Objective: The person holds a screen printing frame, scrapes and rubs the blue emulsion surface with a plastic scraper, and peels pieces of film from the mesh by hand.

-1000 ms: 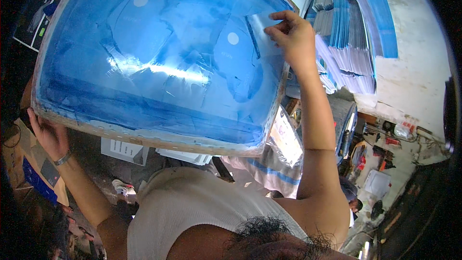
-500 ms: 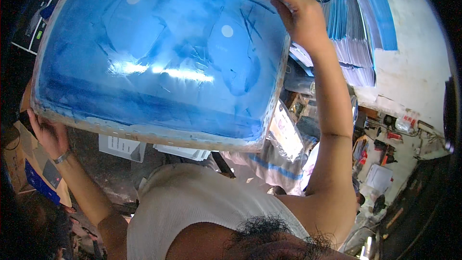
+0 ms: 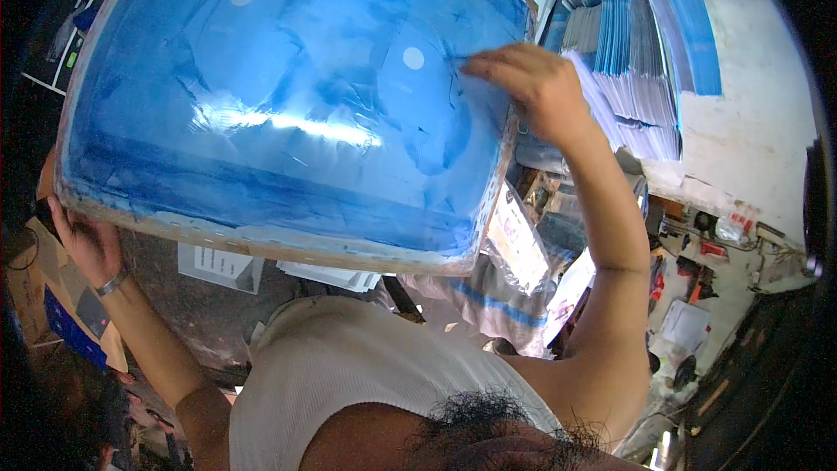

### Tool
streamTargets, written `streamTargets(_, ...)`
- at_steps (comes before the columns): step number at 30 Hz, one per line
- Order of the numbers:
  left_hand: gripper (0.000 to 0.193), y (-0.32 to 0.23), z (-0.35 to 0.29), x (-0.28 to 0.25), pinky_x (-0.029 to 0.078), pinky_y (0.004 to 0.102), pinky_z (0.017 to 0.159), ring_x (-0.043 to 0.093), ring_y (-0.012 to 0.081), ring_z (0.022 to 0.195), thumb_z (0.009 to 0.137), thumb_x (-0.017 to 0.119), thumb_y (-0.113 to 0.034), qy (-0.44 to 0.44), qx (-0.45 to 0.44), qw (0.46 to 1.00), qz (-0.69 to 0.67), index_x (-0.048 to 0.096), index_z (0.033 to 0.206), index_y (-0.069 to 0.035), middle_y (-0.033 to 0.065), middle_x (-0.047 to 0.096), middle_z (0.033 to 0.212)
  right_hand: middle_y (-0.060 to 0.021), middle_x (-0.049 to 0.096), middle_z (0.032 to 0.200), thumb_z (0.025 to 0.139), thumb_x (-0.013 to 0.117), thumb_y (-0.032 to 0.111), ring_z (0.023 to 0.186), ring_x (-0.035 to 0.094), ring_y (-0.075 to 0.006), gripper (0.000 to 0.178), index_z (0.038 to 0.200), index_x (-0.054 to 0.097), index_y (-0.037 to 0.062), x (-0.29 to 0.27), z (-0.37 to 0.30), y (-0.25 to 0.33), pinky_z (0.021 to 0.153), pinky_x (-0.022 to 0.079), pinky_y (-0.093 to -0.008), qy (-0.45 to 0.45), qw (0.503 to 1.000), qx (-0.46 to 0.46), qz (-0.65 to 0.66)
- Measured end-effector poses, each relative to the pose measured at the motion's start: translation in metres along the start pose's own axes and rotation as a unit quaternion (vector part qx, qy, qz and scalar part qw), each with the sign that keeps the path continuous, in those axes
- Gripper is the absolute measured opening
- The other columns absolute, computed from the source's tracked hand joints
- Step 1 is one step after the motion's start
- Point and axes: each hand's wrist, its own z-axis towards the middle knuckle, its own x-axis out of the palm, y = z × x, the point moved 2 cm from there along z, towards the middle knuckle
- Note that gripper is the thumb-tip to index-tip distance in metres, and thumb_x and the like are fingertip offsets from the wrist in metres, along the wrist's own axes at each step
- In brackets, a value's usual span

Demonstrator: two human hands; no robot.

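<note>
A large screen-printing frame point(image 3: 288, 61) with blue, glossy mesh is tilted up in front of me. Two pale round spots and a bright strip of reflected light show on it. At its lower left corner, my left hand point(image 3: 91, 244) grips the frame's edge from beneath, the fingers partly behind it. My right hand point(image 3: 536, 92) is over the right part of the mesh, palm down, with fingers pressed together and slightly smeared by motion. Dark streaks lie at its fingertips; whatever is pinched there is too blurred to make out.
Tall stacks of blue and white sheets point(image 3: 615, 52) stand at the right by a pale wall. White papers point(image 3: 218, 266) lie below the frame. Cardboard point(image 3: 52, 266) leans at the left. Clear plastic-wrapped goods point(image 3: 519, 240) and mixed clutter fill the lower right.
My right hand has moved down and a little left, from the frame's upper right edge onto the mesh. The thin see-through piece at its fingers no longer shows clearly. My left hand stays put.
</note>
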Motion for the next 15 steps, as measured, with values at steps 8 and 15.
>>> streamTargets(8,0.052,0.007,0.01,0.002,0.034,0.0438,0.112,0.048,0.0275,0.131,0.103,0.047,-0.041,0.021,-0.008,1.0,-0.008,0.05,0.139,-0.004,0.0114,0.052,0.143,-0.0064,0.072,0.106,0.078,0.054,0.004,0.09,0.069,-0.0299,0.04,0.112,0.07,0.0189,0.0,0.005,-0.02,0.073,0.057,-0.04,-0.082,0.993,0.076,-0.043)
streamTargets(15,0.053,-0.004,-0.009,0.018,0.036,0.0452,0.112,0.045,0.0277,0.133,0.101,0.049,-0.043,0.01,0.04,0.998,0.053,0.049,0.141,-0.009,0.0096,0.049,0.146,-0.006,0.073,0.107,0.076,0.061,-0.001,0.093,0.07,-0.0278,0.037,0.109,0.071,0.0147,0.01,-0.007,-0.008,0.073,0.057,-0.0367,-0.065,0.997,0.02,-0.039)
